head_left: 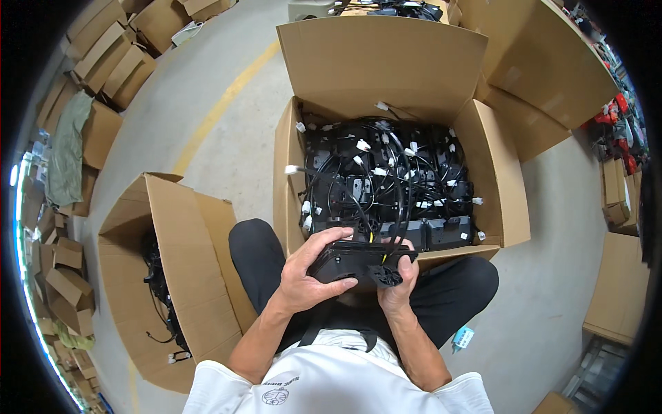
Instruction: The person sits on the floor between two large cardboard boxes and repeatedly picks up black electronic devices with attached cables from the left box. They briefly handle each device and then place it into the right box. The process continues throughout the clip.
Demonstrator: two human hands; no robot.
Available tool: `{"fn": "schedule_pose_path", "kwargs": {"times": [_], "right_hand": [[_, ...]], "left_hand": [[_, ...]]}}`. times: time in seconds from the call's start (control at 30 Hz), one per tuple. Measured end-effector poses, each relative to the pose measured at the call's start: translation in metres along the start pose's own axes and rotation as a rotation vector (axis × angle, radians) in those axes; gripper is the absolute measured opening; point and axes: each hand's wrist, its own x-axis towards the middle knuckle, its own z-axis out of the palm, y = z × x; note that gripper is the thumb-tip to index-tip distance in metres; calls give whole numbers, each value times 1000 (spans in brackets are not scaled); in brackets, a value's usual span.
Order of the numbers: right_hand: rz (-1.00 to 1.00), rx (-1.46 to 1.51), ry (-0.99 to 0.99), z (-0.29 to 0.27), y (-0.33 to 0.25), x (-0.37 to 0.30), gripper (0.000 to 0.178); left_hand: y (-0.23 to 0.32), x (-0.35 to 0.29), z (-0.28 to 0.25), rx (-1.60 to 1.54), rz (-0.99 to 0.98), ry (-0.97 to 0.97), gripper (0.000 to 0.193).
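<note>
Between both hands, above my lap, I hold a black plastic unit with a round ribbed part at its right end and black cables rising from it. My left hand wraps its left end, thumb along the near side and fingers over the far side. At the other end, my right hand grips beside the round part; some of its fingers are hidden. Just beyond stands an open cardboard box, filled with similar black units, tangled black cables and white connectors.
On my left, a second open cardboard box holds black cabled parts. A small blue-and-white item lies on the floor right of my knee. Cartons are piled along the left; a large carton stands at the back right.
</note>
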Motion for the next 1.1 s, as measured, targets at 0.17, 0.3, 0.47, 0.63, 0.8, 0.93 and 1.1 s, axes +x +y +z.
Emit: {"fn": "schedule_pose_path", "kwargs": {"times": [0.17, 0.3, 0.47, 0.63, 0.8, 0.93, 1.1], "right_hand": [[-167, -158, 37, 0, -10, -1, 65], [-250, -183, 56, 7, -14, 0, 67], [-183, 22, 145, 16, -11, 1, 56], [106, -28, -77, 20, 6, -12, 56], [272, 631, -417, 5, -48, 32, 102], [67, 814, -21, -13, -91, 60, 79], [-167, -154, 218, -41, -90, 38, 57]], "left_hand": [[-4, 5, 0, -243, -74, 10, 77], [-20, 2, -2, -335, -114, 22, 88], [-26, 8, 17, -556, -184, 266, 122], [-9, -8, 46, -697, -569, 431, 90], [21, 48, -11, -396, -430, -186, 84], [5, 77, 12, -541, -542, -48, 85], [-58, 154, 84, -681, -756, 150, 49]]}}
